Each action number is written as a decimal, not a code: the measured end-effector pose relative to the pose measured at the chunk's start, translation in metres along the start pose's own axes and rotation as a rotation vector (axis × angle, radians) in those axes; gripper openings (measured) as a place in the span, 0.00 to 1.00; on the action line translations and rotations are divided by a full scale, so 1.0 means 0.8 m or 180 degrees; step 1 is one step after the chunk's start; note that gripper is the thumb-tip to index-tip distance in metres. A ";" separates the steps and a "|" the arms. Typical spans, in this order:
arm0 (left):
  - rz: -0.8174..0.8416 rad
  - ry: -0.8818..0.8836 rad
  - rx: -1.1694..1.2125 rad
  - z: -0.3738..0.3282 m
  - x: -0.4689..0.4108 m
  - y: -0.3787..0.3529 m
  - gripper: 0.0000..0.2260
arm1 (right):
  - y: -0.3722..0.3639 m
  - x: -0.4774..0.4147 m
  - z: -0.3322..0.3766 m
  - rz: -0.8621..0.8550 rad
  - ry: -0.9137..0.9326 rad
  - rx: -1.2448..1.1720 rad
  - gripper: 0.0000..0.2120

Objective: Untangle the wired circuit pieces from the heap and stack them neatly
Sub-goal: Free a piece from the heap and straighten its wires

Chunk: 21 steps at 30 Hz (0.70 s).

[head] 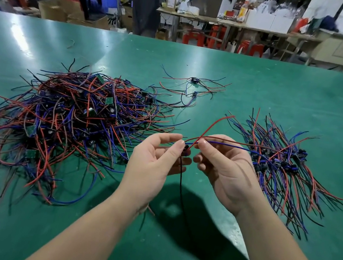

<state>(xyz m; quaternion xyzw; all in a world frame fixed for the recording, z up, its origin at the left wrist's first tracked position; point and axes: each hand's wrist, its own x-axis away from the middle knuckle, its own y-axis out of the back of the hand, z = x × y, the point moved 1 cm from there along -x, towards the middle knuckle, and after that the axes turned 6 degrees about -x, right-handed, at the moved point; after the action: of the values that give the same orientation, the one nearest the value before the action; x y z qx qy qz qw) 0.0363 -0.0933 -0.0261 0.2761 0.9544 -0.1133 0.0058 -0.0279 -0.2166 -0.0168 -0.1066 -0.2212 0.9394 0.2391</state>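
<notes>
Head view: left hand (155, 163) and right hand (226, 176), both pinch-tight on circuit piece (186, 149).

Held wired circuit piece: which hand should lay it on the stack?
Right hand, likely: it pinches the black circuit piece by its red and blue wires, and the neat wired stack lies beside it.
</notes>
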 end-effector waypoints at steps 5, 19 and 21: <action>0.0008 0.0257 0.0208 0.000 0.001 0.001 0.11 | 0.002 0.001 0.001 -0.0005 0.0381 0.0483 0.08; 0.0914 0.0914 0.0204 0.002 0.008 -0.002 0.09 | -0.001 0.005 0.009 -0.0174 0.0566 0.0674 0.15; 0.1008 0.0821 0.0207 0.001 0.009 -0.002 0.12 | 0.000 0.004 0.011 -0.0261 0.0498 0.0607 0.13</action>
<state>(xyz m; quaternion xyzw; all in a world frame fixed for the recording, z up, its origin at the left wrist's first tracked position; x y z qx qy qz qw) 0.0294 -0.0911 -0.0269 0.4349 0.8878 -0.1054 -0.1077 -0.0331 -0.2185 -0.0095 -0.1472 -0.1158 0.9345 0.3029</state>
